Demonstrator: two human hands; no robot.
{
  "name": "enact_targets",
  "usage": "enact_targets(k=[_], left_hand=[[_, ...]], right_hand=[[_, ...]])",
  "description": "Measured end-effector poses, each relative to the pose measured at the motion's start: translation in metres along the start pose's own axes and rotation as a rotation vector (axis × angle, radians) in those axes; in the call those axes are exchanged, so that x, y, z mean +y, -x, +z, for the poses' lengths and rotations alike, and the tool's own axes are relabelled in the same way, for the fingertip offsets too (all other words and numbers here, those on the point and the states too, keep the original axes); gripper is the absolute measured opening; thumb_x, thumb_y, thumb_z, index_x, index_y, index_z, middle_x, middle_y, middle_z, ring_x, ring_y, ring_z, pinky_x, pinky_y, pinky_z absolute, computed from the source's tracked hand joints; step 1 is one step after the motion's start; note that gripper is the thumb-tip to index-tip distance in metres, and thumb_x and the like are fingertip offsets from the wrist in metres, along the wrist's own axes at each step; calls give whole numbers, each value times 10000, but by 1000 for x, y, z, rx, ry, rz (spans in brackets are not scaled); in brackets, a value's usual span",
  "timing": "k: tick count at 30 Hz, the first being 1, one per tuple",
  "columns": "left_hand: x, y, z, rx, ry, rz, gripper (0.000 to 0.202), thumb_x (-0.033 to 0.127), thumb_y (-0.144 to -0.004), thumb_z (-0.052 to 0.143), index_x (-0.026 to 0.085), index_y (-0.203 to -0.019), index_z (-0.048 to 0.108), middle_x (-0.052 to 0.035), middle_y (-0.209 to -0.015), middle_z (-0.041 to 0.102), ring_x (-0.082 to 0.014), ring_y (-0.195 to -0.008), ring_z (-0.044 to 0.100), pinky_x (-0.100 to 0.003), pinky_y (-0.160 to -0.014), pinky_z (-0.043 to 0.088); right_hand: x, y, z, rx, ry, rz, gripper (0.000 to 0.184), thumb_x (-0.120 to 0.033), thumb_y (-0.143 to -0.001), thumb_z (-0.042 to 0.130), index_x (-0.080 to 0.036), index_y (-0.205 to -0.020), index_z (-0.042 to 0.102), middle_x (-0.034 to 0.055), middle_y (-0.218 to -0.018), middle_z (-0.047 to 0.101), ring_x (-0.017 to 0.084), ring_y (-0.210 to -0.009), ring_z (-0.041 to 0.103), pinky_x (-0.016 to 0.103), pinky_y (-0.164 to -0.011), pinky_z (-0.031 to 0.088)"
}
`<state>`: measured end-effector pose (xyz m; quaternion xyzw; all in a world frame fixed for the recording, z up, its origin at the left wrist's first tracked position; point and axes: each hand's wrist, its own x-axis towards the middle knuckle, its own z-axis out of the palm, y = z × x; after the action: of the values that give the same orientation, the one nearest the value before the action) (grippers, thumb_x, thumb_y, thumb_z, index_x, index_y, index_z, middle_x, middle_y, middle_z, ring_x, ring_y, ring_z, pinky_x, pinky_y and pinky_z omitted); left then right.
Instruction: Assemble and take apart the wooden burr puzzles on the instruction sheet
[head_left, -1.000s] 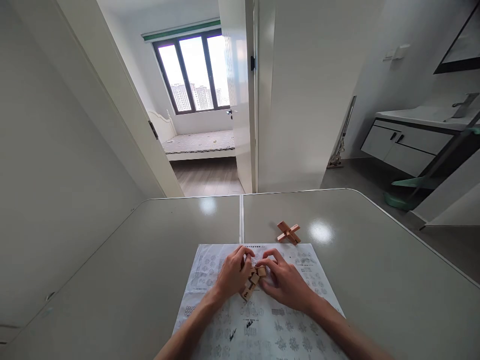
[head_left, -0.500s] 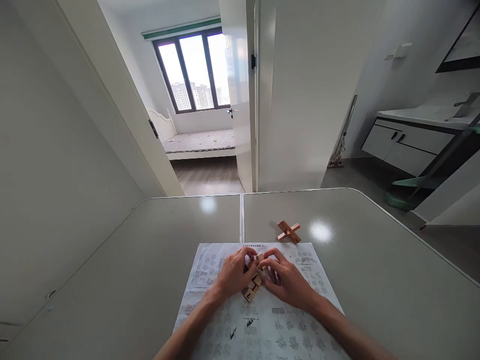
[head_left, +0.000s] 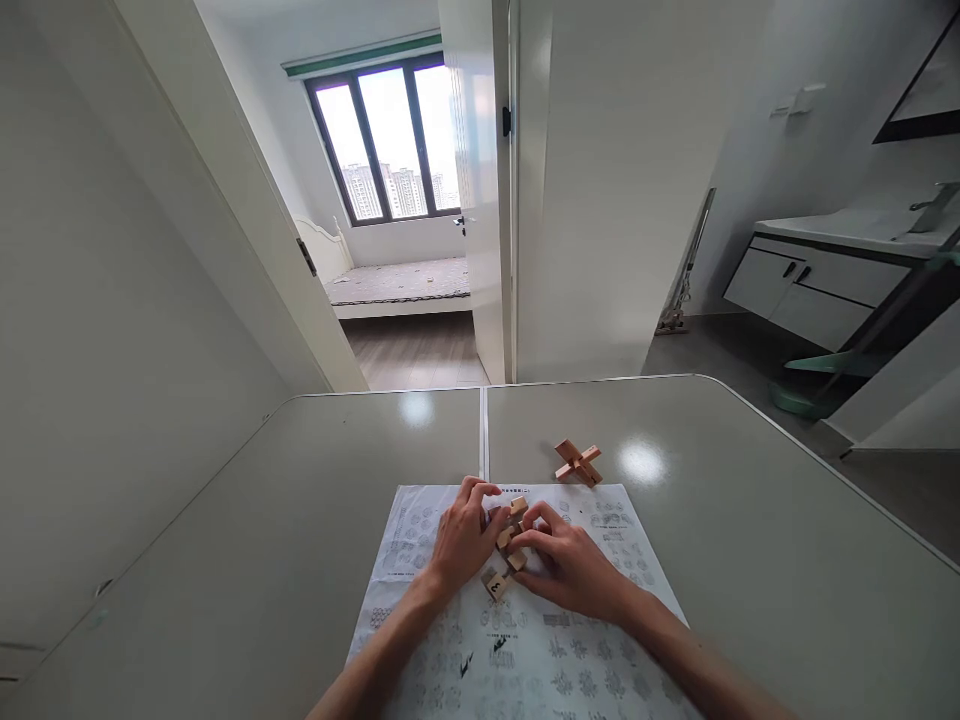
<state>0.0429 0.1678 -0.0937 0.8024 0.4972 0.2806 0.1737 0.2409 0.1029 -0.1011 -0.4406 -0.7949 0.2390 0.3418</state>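
Observation:
Notched wooden puzzle pieces [head_left: 517, 508] stand in a short row between my hands on a printed paper sheet [head_left: 420, 540]. The nearest piece [head_left: 496, 584] is marked with a "3". From the left, my left hand [head_left: 461, 535] rests its thumb tip against the pieces, its index finger raised and apart. On the other side, my right hand [head_left: 571, 563] closes its fingertips on the middle puzzle piece, which they partly cover. Farther back, just past the sheet's top edge, lies a cross-shaped joined wooden puzzle [head_left: 577, 463].
The sheet, printed with rows of small diagrams, lies on a glossy grey table [head_left: 262, 560] with a seam [head_left: 484, 430] down its middle. A wall and door [head_left: 480, 200] stand past the far edge. A bed [head_left: 405, 283] and a washbasin cabinet [head_left: 825, 270] are farther off.
My left fingers have lifted and spread from the pieces, the index now higher. My right hand has shifted slightly left over the pieces, and more of them shows.

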Motion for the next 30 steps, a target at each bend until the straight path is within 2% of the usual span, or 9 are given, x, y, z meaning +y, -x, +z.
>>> enact_targets(k=[5, 9, 13, 16, 21, 25, 27, 30], left_hand=[[-3, -2, -1, -22, -4, -2, 205, 392, -921, 673, 263, -1081, 663, -3, -1127, 634, -117, -634, 611, -308, -717, 538], [-9, -4, -1, -48, 52, 35, 197, 410, -906, 701, 254, -1027, 714, -24, -1133, 614, -97, -612, 586, -313, -757, 552], [-15, -5, -1, -49, 118, 53, 171, 347, -867, 752, 241, -1000, 734, -34, -1123, 604, -89, -616, 580, -299, -745, 552], [-16, -5, -1, -41, 138, 61, 144, 344, -888, 731, 230, -977, 731, -40, -1101, 626, -105, -645, 593, -296, -739, 545], [-16, -8, 0, 10, 207, 25, 110, 322, -925, 671, 219, -962, 690, -24, -947, 695, -141, -691, 627, -267, -677, 524], [-18, -10, 2, 20, 252, -14, 133, 318, -905, 694, 231, -1006, 680, 2, -833, 716, -146, -674, 642, -244, -625, 513], [-19, -9, 2, 36, 259, -3, 138, 301, -884, 719, 242, -1004, 686, 10, -833, 715, -140, -667, 641, -237, -614, 513], [-18, -8, 2, 59, 283, 46, 128, 248, -869, 725, 244, -989, 680, -3, -942, 715, -134, -700, 646, -227, -594, 512]], right_hand=[[5, 1, 3, -18, -1, 23, 189, -298, -882, 750, -284, -1066, 707, 43, -1139, 559, 154, -743, 638, 293, -668, 521], [7, 2, 2, -25, -55, 59, 168, -301, -880, 760, -274, -1033, 694, 44, -1170, 553, 125, -651, 589, 308, -654, 519], [10, 0, 1, -3, -228, 93, 148, -341, -887, 763, -260, -988, 692, 50, -1162, 547, 118, -636, 568, 314, -663, 531], [12, -2, -1, 31, -348, 118, 192, -411, -892, 756, -248, -965, 686, 59, -1135, 556, 124, -641, 553, 302, -627, 526], [16, -6, -4, 112, -405, 151, 229, -463, -905, 735, -242, -949, 696, 53, -1066, 607, 120, -599, 488, 298, -598, 483], [17, -7, -5, 125, -412, 161, 249, -484, -909, 723, -239, -945, 696, 53, -1042, 637, 130, -605, 474, 295, -591, 454], [16, -7, -5, 121, -415, 162, 260, -494, -911, 715, -238, -947, 691, 53, -1033, 641, 133, -608, 470, 294, -589, 445], [14, -7, -5, 120, -414, 167, 263, -492, -909, 717, -234, -944, 681, 40, -986, 634, 131, -598, 462, 291, -582, 431]])
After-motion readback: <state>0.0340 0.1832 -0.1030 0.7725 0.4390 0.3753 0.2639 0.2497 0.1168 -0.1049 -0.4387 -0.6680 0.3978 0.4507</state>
